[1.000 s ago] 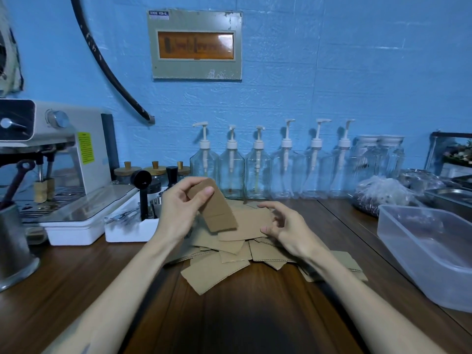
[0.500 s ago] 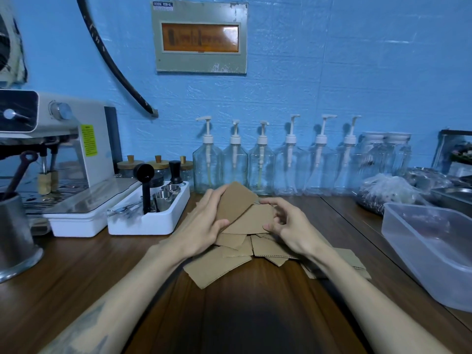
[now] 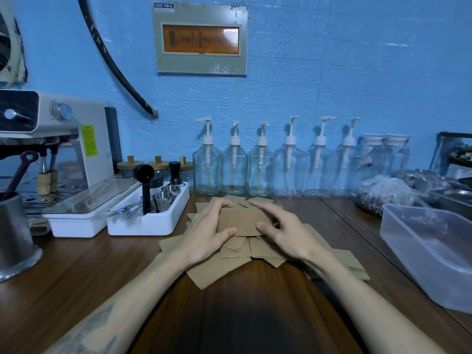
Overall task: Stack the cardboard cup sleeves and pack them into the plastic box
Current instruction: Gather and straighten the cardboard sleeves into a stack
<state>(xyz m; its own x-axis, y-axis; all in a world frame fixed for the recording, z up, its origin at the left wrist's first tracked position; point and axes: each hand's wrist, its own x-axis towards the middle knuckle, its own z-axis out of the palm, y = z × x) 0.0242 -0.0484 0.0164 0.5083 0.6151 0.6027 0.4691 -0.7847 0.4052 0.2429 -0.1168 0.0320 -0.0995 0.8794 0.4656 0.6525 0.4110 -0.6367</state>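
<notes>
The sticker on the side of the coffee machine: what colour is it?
Bright yellow-green with small dark print, on the coffee machine's white side; sticker seen in the head view.

cup sleeves (image 3: 240, 222): matt brown corrugated cardboard, fluted edges showing, centre of the frame
plastic box (image 3: 431, 254): translucent, cloudy plastic with a smooth soft sheen, right edge
table (image 3: 76, 272): dark wood with visible grain, slightly glossy
pump bottles (image 3: 259, 172): clear glossy glass or plastic, cannot tell which, white plastic pumps, middle of the frame
tray (image 3: 143, 223): smooth white plastic, left of centre
cups (image 3: 167, 194): shiny metal, inside the tray
wall (image 3: 332, 72): blue paint, rough texture
metal canister (image 3: 12, 231): brushed steel, left edge
</notes>
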